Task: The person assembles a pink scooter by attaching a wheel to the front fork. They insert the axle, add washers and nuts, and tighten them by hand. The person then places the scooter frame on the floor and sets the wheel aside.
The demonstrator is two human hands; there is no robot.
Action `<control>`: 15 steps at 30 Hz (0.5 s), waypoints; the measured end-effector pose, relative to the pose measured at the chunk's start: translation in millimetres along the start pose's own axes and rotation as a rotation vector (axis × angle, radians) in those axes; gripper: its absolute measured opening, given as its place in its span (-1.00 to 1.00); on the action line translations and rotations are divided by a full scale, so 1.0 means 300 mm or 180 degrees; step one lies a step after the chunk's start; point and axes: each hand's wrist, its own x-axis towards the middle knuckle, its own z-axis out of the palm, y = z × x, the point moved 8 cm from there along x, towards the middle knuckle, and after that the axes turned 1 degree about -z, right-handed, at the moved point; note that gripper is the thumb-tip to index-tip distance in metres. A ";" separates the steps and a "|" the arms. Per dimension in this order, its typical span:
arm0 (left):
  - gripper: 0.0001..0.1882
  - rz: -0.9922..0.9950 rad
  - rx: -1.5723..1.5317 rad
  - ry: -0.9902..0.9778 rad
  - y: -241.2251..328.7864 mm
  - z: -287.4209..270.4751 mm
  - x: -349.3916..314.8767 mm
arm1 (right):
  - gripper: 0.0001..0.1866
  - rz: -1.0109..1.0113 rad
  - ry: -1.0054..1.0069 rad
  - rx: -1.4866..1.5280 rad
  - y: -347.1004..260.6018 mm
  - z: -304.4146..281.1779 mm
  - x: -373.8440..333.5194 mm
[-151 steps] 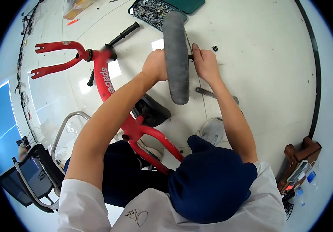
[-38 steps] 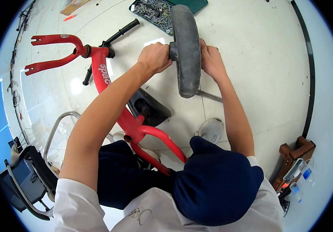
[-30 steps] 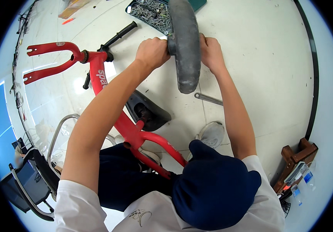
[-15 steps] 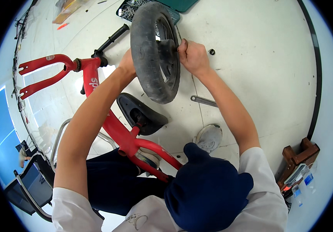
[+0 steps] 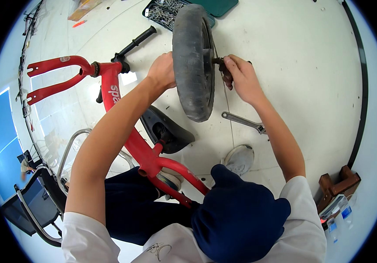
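Pinching the axle (image 5: 217, 60), the right hand (image 5: 242, 78) steadies a likely stiff wheel (image 5: 191, 65), best held by its hub (image 5: 208, 60); left hand (image 5: 164, 70): grip hidden.

Over at the lower left of the frame, there's a black mesh chair (image 5: 30, 208), with a bent metal tube (image 5: 65, 151) looping just above it, and a blue panel (image 5: 2, 147) fills the left edge! Up at the upper left, a slim orange thing (image 5: 79, 23) lies near a yellowish package (image 5: 83, 8), while down at the lower right sits a brown wooden piece (image 5: 339, 187), clear plastic bottles (image 5: 347, 215) just beside it.
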 end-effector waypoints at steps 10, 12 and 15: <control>-0.79 0.0008 0.1214 -0.0372 0.067 -0.006 0.033 | -0.64 0.1216 -0.1624 -0.0040 -0.061 -0.064 0.042; -0.77 -0.0019 0.1280 -0.0443 0.061 0.006 0.040 | -0.66 0.1406 -0.1808 -0.0282 -0.072 -0.068 0.047; -0.75 -0.0083 0.1323 -0.0511 0.051 0.014 0.037 | -0.70 0.1531 -0.1846 -0.0193 -0.068 -0.063 0.064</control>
